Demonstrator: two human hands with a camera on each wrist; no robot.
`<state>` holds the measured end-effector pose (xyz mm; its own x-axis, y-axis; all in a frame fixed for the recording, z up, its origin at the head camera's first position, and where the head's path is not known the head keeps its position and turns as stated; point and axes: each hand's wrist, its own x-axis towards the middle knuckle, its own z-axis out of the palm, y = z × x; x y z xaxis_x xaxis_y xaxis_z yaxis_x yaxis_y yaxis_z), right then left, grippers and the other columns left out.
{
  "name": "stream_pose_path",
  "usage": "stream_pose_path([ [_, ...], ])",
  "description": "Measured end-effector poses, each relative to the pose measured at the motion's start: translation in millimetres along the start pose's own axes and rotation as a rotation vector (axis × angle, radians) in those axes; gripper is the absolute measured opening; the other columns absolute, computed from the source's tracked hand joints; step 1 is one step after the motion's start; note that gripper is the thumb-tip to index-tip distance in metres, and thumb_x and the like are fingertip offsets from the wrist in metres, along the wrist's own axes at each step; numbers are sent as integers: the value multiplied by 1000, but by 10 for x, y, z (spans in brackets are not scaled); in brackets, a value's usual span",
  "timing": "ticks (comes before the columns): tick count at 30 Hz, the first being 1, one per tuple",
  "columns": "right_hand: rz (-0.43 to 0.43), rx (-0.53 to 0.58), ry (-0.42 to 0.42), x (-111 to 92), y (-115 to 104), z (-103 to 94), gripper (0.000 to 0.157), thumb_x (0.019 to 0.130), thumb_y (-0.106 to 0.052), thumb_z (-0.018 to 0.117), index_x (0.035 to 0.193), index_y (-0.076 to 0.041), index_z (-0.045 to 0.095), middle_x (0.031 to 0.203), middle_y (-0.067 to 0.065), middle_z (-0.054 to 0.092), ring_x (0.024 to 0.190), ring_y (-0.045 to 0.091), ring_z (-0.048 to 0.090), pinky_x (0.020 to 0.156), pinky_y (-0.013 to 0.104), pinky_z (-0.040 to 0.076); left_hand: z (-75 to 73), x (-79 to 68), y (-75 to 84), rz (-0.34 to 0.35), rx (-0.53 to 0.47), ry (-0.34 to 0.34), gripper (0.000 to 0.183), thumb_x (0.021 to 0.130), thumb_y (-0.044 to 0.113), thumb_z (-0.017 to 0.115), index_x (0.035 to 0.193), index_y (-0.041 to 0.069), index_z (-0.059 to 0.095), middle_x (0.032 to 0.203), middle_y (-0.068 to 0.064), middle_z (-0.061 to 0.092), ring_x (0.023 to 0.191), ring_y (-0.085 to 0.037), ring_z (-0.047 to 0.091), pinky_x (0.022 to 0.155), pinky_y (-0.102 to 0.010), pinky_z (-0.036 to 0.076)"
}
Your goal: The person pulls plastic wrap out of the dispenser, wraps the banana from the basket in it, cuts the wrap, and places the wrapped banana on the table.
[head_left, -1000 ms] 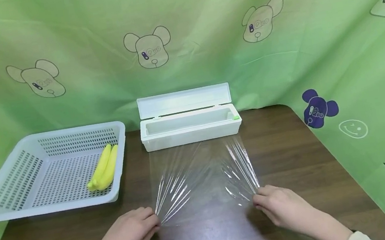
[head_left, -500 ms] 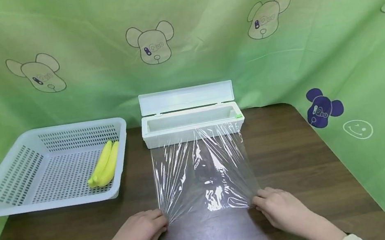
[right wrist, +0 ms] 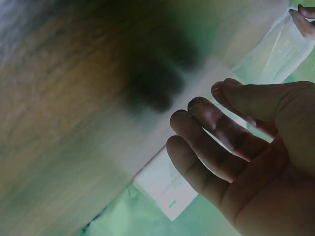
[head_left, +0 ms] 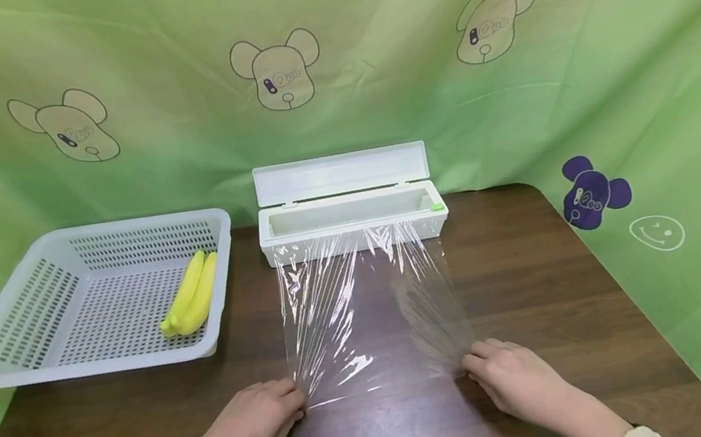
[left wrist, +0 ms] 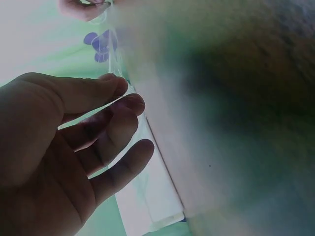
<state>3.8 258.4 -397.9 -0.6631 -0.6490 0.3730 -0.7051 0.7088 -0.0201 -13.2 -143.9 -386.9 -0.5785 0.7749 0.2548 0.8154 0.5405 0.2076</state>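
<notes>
I log the worktop first. The basket stands at ten o'clock of the clear film. Change over the past second: creases now climb the film across the front of the white box, at twelve o'clock with its lid raised, where earlier they showed only below its foot; the hands have hardly shifted. I judge the sheet drawn out and tensioned, not yet parted from the box. The left hand, at eight o'clock, pinches one near corner between thumb and forefinger, other fingers loosely bent. The right hand, at four, pinches the opposite corner likewise. Two bananas lie in the basket's three-o'clock side.
</notes>
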Motion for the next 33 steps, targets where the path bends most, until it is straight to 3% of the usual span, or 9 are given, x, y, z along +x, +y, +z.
stream_pose_path([
  [4,10,0,22,12,-5,-17,18,74,-3,75,78,-13,61,76,-5,45,62,17,48,51,31,44,-21,-5,12,-22,-5,17,17,88,14,78,80,18,64,80,10,46,69,-9,50,60,-27,48],
  [9,12,-19,57,15,-12,-50,6,78,-7,63,77,-11,59,75,-4,45,62,19,47,50,32,43,-41,-19,25,-50,-44,16,14,88,12,77,81,16,67,82,10,41,70,-6,43,58,-23,44],
  [17,-20,-38,83,18,-22,-62,12,71,3,56,78,-7,58,74,-1,48,63,22,47,52,36,43,-27,-24,13,-3,-16,64,20,83,2,75,79,16,62,78,8,45,68,-10,48,59,-24,47],
  [24,-25,-47,128,60,6,-43,13,81,-5,47,79,-6,60,74,0,49,64,22,47,53,37,43,-36,4,-30,-17,1,76,16,86,8,78,80,15,64,75,9,43,66,-11,46,57,-24,45],
  [33,-9,-75,68,142,56,35,6,79,-3,57,79,-7,61,75,1,52,66,23,50,54,37,44,19,65,-136,-79,30,27,15,87,10,78,81,15,66,79,7,51,71,-14,53,60,-28,49],
])
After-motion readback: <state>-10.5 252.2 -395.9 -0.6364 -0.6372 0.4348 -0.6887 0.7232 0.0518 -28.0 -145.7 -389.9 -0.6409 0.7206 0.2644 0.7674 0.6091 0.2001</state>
